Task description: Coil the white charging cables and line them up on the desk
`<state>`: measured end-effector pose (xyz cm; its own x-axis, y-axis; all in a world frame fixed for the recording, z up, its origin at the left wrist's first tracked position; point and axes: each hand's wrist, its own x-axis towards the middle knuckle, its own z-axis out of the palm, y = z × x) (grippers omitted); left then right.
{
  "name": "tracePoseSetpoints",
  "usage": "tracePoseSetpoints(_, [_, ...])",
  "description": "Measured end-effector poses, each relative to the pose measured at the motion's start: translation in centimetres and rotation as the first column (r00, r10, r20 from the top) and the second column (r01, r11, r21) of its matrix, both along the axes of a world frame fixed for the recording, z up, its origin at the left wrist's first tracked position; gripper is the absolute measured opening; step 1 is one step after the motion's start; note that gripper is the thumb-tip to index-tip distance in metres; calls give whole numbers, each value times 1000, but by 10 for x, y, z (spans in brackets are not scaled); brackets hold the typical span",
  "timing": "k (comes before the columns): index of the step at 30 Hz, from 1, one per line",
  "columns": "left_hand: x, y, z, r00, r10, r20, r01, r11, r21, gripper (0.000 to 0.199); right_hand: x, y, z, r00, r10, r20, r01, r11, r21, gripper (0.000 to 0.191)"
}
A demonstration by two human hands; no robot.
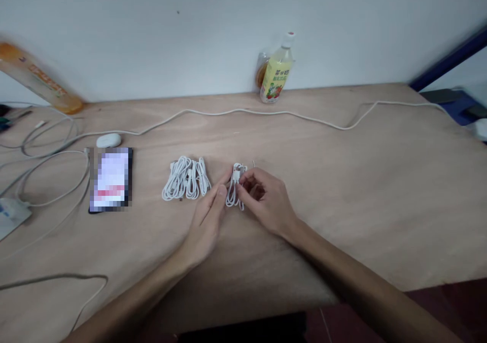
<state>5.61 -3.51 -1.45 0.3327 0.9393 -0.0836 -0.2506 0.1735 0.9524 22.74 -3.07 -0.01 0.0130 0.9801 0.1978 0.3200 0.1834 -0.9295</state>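
A small coiled white cable [232,195] is between my two hands, above the wooden table. My left hand [208,212] grips its left side, with the thumb and fingers pressed along the loops. From the right, my right hand [271,200] pinches the bundle near its upper middle, the fingers curled and the thumb against the cable. A thin end sticks up beyond my right fingers. Just left of my left hand lies a group of several similar coiled white cables [183,179], side by side on the table. My right fingertips partly hide the held coil.
A phone [112,178] with a blurred screen and a white earbud case [108,140] lie on the left. Loose cables [57,152] spread across the left side. A long white cord [236,111] crosses the back. A yellow-labelled bottle [277,74] and an orange bottle [45,84] stand by the wall.
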Motion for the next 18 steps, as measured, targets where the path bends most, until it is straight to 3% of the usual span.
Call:
tracePoseSetpoints(8, [0, 5, 16, 978, 103, -183, -66, 978, 198, 39, 2, 4, -5, 978, 58, -198, -86, 987, -137, 21])
tracePoseSetpoints(12, [1, 2, 18, 962, 154, -224, -109, 974, 200, 34, 1, 5, -6, 947, 81, -310, -134, 979, -154, 33])
tracePoseSetpoints(18, [3, 6, 19, 951, 255, -176, -223, 957, 185, 26, 1, 7, -4, 911, 167, -376, -221, 970, -104, 31])
